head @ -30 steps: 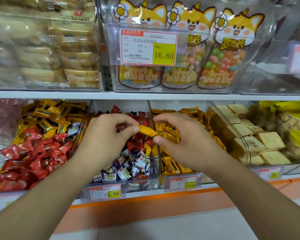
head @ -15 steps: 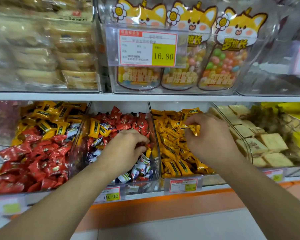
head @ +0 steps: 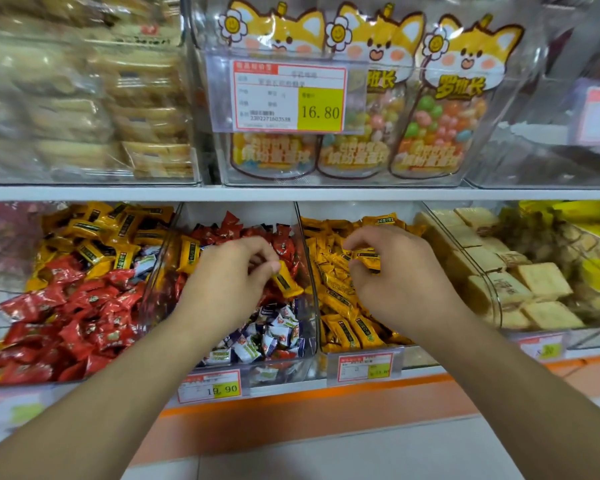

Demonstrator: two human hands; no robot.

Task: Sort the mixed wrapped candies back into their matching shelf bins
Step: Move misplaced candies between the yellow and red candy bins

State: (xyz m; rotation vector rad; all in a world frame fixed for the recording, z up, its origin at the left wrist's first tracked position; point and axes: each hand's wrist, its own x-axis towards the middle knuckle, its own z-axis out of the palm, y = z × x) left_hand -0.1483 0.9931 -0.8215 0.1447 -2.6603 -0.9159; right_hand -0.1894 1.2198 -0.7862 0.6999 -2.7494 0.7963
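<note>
Print on the lower price tags (head: 365,366) blurred, unreadable.

Upper shelf board (head: 291,193) white. Clear tub (head: 492,147) on it holds three fox-faced sweet pouches (head: 454,109) side by side, upright; price card (head: 289,95) reading 16.80 clipped on front. Left of tub, stacked pale pastry packs (head: 94,109), blurred. Lower right, square wrapped biscuits (head: 544,281) in clear tub. Orange strip (head: 312,410) below lower shelf edge.

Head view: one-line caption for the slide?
Left hand pinches a yellow candy over the mixed bin; right hand holds another in the yellow-candy bin.
</note>
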